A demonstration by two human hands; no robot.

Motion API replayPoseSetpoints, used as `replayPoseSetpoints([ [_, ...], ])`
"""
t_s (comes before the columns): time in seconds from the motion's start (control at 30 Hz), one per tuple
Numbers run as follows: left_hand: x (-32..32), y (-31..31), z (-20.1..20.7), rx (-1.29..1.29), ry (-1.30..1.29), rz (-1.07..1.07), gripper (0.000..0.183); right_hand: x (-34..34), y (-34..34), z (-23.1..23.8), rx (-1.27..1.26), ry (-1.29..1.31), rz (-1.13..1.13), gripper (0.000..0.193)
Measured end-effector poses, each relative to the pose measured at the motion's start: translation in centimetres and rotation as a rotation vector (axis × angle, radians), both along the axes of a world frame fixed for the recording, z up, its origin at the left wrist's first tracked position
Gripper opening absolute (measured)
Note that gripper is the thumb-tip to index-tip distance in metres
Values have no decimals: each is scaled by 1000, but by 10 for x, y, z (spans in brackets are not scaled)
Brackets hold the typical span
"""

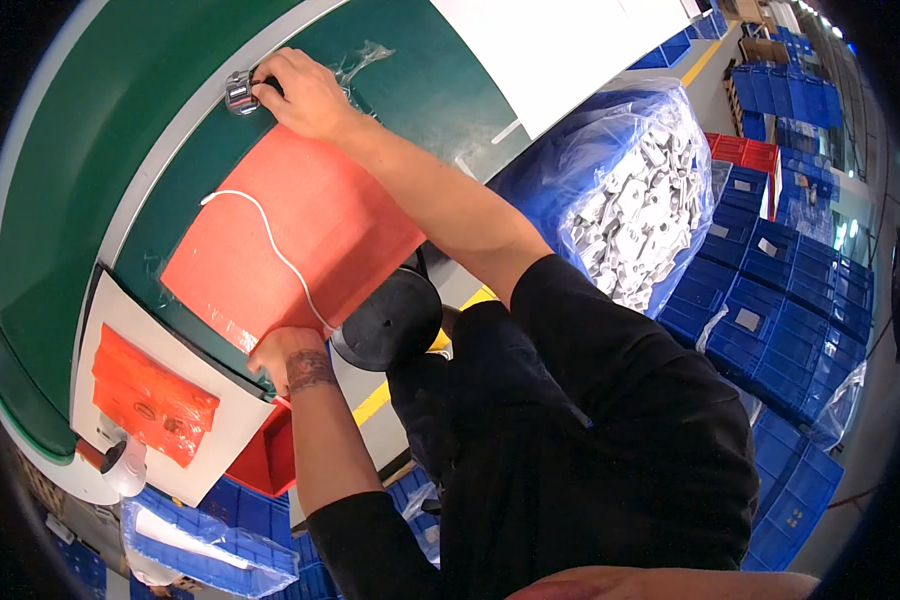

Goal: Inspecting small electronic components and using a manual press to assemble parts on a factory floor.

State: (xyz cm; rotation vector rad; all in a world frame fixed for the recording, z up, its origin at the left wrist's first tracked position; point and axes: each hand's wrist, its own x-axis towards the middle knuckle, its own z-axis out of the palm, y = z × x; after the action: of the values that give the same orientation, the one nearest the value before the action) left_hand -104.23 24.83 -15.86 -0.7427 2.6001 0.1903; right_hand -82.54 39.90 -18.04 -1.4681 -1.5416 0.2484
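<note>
Left hand (288,356) is resting at one red mat's (345,225) edge, grip unclear; right hand (308,92) is holding one chrome part (238,92); one cord (271,238) is crossing.

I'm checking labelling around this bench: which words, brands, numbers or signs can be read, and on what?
No text is legible.
Orange packet: dark marks, too blurred to read.
Pale labels on the stacked blue crates: too small to read.

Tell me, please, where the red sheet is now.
In the head view, left of centre, the red sheet lies on the green tabletop, between the right hand above and left hand below.
</note>
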Motion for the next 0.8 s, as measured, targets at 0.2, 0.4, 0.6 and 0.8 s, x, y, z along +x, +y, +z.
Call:
replayPoseSetpoints([
  [0.2,-6,-3,-7,-9,7,22,51,2,0,1,3,-6,29,13],
  [0.4,-3,-3,-16,-18,13,45,51,1,1,-1,-26,-34,24,13],
  [0.6,-7,-4,-24,-23,19,67,52,-1,1,0,-49,-33,17,13],
  [0.8,-16,-15,-29,-34,30,90,53,0,0,-3,-58,-70,15,16],
])
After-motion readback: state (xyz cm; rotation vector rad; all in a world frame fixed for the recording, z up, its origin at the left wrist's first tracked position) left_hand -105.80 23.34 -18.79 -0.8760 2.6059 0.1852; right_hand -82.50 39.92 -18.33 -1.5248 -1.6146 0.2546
